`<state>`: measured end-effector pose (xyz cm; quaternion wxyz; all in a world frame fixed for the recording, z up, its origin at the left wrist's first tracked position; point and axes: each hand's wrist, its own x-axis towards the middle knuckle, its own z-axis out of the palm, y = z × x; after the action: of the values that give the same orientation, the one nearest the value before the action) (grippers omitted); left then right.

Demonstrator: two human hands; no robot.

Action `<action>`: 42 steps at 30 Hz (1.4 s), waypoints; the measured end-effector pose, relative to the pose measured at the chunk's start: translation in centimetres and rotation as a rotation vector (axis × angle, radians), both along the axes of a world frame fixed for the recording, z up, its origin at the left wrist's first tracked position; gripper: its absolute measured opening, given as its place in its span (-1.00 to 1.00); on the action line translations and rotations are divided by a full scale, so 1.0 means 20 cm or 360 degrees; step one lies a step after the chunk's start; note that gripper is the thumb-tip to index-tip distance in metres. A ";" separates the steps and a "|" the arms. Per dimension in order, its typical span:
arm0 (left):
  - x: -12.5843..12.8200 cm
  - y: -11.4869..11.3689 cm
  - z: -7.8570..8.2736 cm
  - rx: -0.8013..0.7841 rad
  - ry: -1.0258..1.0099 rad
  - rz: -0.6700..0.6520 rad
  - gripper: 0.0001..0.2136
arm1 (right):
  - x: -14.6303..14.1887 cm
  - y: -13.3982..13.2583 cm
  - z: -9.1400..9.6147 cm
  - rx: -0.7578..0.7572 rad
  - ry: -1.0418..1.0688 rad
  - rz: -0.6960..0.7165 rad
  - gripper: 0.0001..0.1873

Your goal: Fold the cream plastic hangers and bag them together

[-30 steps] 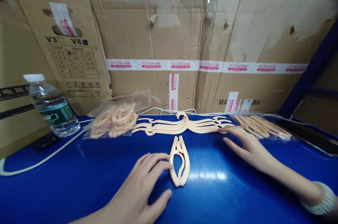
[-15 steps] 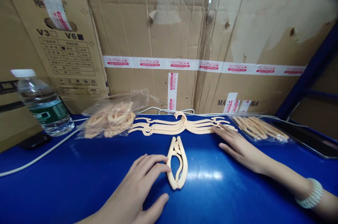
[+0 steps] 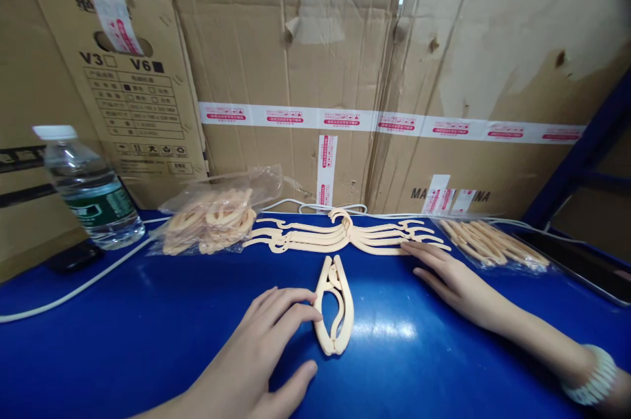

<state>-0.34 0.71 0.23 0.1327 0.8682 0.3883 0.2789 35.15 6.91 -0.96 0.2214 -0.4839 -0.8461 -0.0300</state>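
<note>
A cream folding hanger (image 3: 348,314) lies folded up on the blue tabletop, its narrow arms pointing away from me. My left hand (image 3: 263,340) rests at its left side, fingertips touching the edge, thumb spread away and nothing gripped. Behind it, several unfolded cream hangers (image 3: 315,245) lie closely side by side, their arms stretched left and right and their hooks bunched in the middle. At their right end lies my right hand (image 3: 453,281), fingers stretched out and fingertips touching the nearest arm. A pale beaded bracelet (image 3: 594,373) circles my right wrist.
A clear bag of folded hangers (image 3: 210,221) lies at left, near a water bottle (image 3: 96,195) and a small black object (image 3: 73,258). At right are a bag of cream pieces (image 3: 493,245) and a dark tablet-like device (image 3: 579,264). A white cable (image 3: 73,291) crosses the table; cardboard (image 3: 276,162) stands behind.
The whole view has shifted slightly, so most things appear a little further right. Both hands keep nearly the same places against the hangers.
</note>
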 end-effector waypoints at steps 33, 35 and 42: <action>-0.04 0.20 0.00 -0.0979 -0.1514 0.0486 -0.29 | -0.05 -0.10 0.09 0.0397 0.0562 -0.0191 -0.76; -0.04 0.20 -0.01 -0.0951 -0.1562 0.0483 -0.30 | -0.08 -0.13 0.10 0.0449 0.0441 -0.0050 -0.79; -0.04 0.15 -0.03 -0.0853 -0.1242 0.0278 -0.36 | -0.16 -0.18 0.11 0.0425 0.0198 0.0202 -0.78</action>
<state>-1.13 3.73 -0.46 0.4638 0.5980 0.4393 0.4840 31.95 3.32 1.21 0.3372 -0.3967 -0.8482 -0.0981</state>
